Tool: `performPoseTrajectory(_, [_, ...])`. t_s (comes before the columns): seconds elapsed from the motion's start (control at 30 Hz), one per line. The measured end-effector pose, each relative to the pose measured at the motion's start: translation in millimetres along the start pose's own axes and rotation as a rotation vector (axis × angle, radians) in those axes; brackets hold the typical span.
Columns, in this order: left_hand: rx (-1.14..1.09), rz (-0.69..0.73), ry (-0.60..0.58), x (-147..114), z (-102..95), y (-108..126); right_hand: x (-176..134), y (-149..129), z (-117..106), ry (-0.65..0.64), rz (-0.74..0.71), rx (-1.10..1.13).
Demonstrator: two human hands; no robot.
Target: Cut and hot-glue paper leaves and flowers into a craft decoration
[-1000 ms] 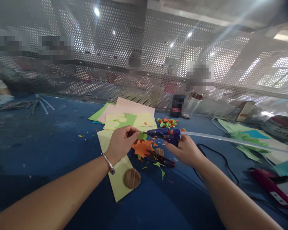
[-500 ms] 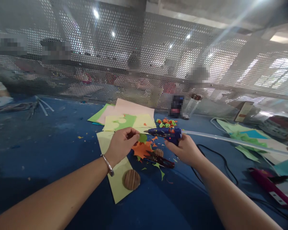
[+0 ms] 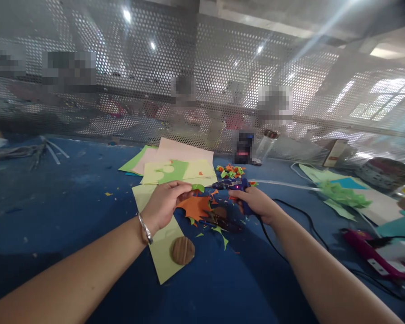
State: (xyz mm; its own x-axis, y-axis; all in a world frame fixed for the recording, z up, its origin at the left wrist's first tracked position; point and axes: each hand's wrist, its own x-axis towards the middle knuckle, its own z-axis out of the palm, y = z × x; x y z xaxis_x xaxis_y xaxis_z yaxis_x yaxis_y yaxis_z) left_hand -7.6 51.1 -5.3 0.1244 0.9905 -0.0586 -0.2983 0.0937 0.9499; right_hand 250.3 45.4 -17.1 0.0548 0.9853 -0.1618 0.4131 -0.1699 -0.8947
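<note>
My left hand (image 3: 168, 201), with a silver bangle at the wrist, pinches a small green paper piece (image 3: 198, 187). My right hand (image 3: 256, 202) is wrapped round the handle of a blue hot glue gun (image 3: 229, 183), whose nozzle points left and comes close to the green piece; I cannot tell whether they touch. A long clear glue stick (image 3: 283, 184) sticks out of the gun's back. Below the hands lie an orange paper cutout (image 3: 193, 207) and dark-handled scissors (image 3: 227, 222), partly in shadow. A round wooden disc (image 3: 182, 250) rests on a pale yellow sheet (image 3: 162, 267).
Coloured sheets (image 3: 185, 150) and a pile of orange and green paper bits (image 3: 231, 171) lie behind the hands. On the right are a magenta power strip (image 3: 364, 254), a black cord (image 3: 303, 216) and more paper (image 3: 344, 193). A perforated metal screen (image 3: 138, 103) borders the table.
The glue gun has turned and its glue stick now points further away from me. The green piece has tilted in my left fingers. The whole view has shifted slightly.
</note>
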Motion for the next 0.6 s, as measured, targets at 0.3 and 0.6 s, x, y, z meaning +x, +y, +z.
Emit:
performPoseTrajectory(0.3, [-0.090,-0.067,0.002,-3,3.9,1,9,12,3,0.036,0.034,-0.307])
performPoseTrajectory(0.6, [-0.083,-0.078,-0.096,-4,4.1,-3,-25,-22,9,0.340,-0.409,-0.688])
